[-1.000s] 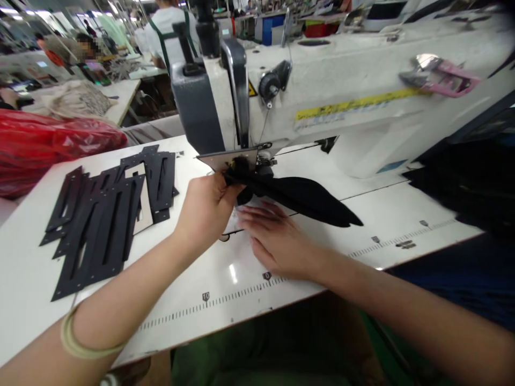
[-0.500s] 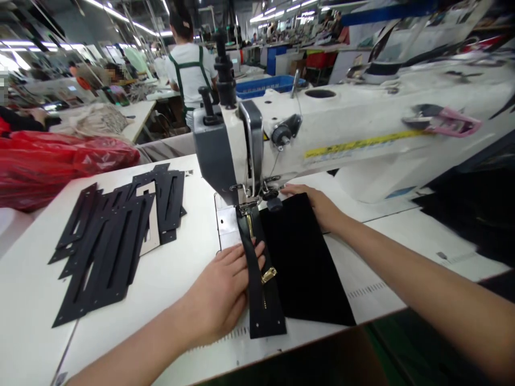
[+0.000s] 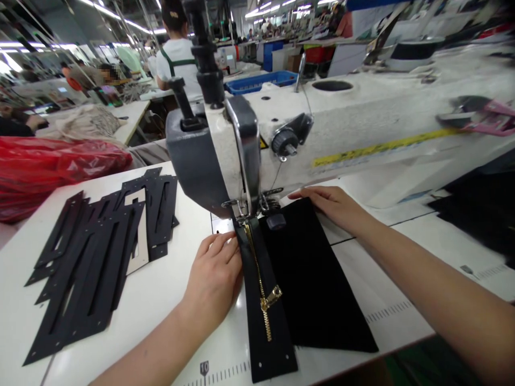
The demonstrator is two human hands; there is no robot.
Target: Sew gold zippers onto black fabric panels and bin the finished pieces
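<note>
A black strip [image 3: 277, 351] with a gold zipper [image 3: 257, 262] and pull tab runs lengthwise under the presser foot [image 3: 246, 214] of a white sewing machine [image 3: 225, 139]. Beside it, to the right, lies black fabric [image 3: 322, 289], its left edge against or under the strip. My left hand [image 3: 215, 273] is at the strip's left edge near the foot, fingers bent together against it; the thumb is hidden. Along the far right edge of the fabric rests my right hand [image 3: 336, 206], fingers stretched out toward the machine.
Slotted black pieces [image 3: 100, 252] lie overlapping on the left of the table, a pale piece [image 3: 139, 252] among them. A red plastic bag [image 3: 60, 166] is beyond. Dark cloth [image 3: 483, 209] lies at the right. Behind the machine are a blue crate [image 3: 261, 81] and a person [image 3: 179, 59].
My left hand has shifted off the zipper to the strip's left edge, with its fingers more bent, so more of the zipper shows. The machine and strip appear larger in view. My right hand stays by the fabric.
</note>
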